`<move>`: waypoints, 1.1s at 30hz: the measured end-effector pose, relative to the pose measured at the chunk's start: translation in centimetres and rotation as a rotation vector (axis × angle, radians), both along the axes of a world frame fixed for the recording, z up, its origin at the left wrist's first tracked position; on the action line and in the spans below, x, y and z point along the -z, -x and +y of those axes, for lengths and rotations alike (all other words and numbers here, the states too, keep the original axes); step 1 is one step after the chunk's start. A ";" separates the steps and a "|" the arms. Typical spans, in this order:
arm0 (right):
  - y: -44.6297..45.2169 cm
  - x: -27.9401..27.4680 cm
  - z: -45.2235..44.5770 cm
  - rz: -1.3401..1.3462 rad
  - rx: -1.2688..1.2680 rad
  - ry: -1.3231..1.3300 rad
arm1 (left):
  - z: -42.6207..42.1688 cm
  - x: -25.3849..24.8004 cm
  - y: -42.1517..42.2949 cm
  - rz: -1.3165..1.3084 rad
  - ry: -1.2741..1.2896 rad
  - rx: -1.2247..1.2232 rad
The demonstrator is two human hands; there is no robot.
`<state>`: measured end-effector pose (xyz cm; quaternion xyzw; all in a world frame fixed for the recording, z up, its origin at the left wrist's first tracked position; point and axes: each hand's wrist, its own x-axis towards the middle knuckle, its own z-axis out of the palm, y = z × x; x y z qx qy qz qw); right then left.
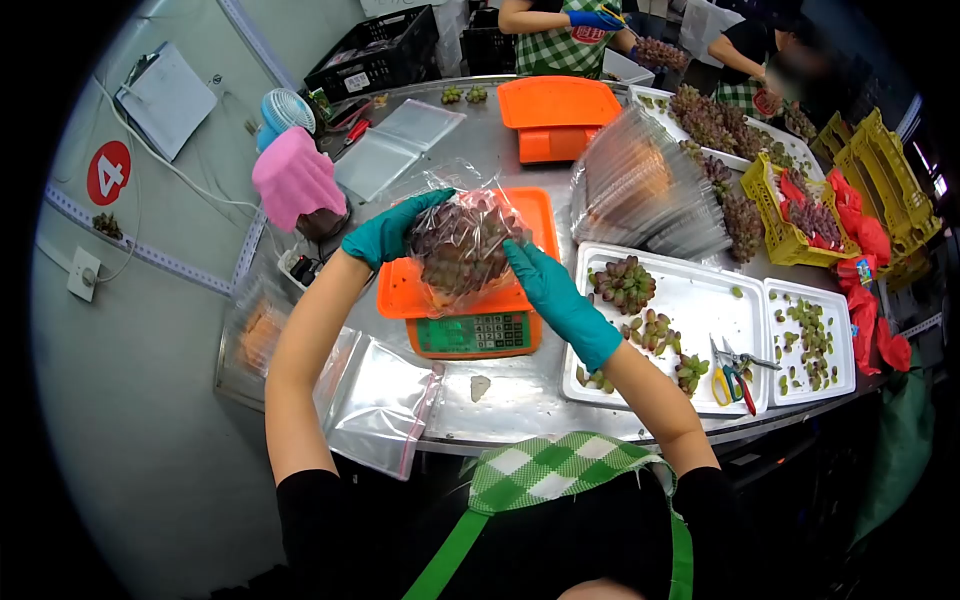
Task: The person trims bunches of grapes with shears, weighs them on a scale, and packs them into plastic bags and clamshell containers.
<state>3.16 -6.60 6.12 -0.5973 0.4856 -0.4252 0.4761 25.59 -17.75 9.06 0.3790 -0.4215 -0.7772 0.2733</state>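
Nearest the camera is your green-and-white checked apron point(555, 472). Beyond it, you have a clear bag point(470, 245) above the orange scale point(472, 335) on the desk point(485, 395). The bag's loose film points away from you, over the scale's far edge; the bunch inside is roundish, so you cannot tell a clear long axis. The plastic is shiny and creased around purple-green succulents. Your left hand point(395, 230) curls over the bag's left side and your right hand point(555, 290) presses its right side; the grip is opened about as wide as the bunch, with the bag held between both hands. The scale's green panel carries number keys, its smaller print unreadable. A red round sign point(109, 172) on the wall reads "4".
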 end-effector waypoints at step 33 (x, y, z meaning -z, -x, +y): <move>0.8 2.5 -6.7 0.288 0.327 0.445 | -2.3 4.9 -6.3 -0.642 0.901 -0.625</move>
